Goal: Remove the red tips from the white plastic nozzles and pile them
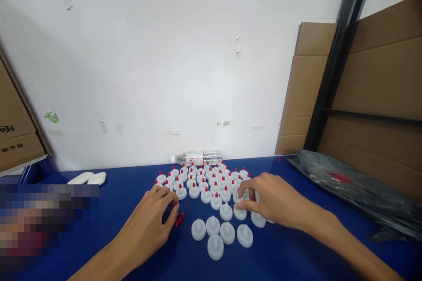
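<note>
Rows of white round caps with pointed nozzles [216,202] stand on the blue table, many topped with small red tips. Nearer me, several white nozzle caps [215,247] have bare nozzles. My left hand [150,215] is curled at the left of the rows, thumb and forefinger pinched around a bit of red that looks like a red tip. Just beside its thumb lies a small pile of loose red tips [180,218]. My right hand [263,199] has thumb and forefinger bent together over the nozzle of a white cap [240,213] at the right; what lies between them is hidden.
Behind the rows a clear plastic bottle [198,158] lies on its side against the wall. Two white oval pieces [87,178] rest at the back left. A dark plastic bag [332,189] covers the right side. Cardboard [303,96] and a dark metal post [332,66] stand behind it.
</note>
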Demonstrator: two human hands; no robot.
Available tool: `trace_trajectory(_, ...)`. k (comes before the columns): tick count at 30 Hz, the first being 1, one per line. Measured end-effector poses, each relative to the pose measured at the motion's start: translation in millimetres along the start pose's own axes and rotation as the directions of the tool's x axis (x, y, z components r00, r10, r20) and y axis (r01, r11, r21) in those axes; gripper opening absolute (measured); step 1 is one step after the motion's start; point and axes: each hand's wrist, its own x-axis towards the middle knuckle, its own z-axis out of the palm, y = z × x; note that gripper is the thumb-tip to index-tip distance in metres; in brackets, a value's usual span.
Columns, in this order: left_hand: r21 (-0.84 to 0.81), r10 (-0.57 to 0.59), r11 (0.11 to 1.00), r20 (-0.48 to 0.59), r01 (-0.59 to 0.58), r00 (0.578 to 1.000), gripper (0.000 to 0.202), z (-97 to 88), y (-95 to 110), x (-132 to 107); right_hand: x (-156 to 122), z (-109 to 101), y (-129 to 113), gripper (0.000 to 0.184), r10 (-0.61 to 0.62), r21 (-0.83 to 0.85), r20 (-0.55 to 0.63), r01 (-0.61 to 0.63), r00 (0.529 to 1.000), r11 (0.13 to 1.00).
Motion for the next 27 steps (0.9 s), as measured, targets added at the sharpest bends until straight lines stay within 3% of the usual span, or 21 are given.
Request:
trace_trajectory(5,-0.003,-0.009,1.000,-0.019,0.009,1.000,0.020,-1.1,0.4,0.9,-8.1,-18.1,18.9,0.034,0.028,0.055,0.243,-0.043,0.970,0.998)
trace_trajectory(12,-0.028,-0.015,1.000,-0.031,0.014,0.999,0.023,-1.6,-0.2,0.3,-7.2,-7.1,20.4,0.040,0.008,0.119,0.375,-0.056,0.927,0.991)
trace_trajectory(15,-0.027,-0.026,0.999,-0.044,0.025,0.999,0.027,-2.5,-1.4,1.1,-6.5,-5.5,17.9,0.036,-0.038,0.086,0.311,0.012,0.950,0.996)
trace_trajectory(20,-0.035,-0.033,0.999,-0.071,0.030,0.997,0.030,-8.0,0.5,1.1,-6.8,-10.6,19.3,0.005,-0.158,0.125,0.192,0.136,0.969,0.983)
trace_trajectory(27,-0.011,0.014,1.000,-0.117,-0.015,0.993,0.033,-11.1,7.0,0.6,-0.7,-14.7,11.3,0.023,-0.222,0.155,0.019,0.216,0.975,0.964)
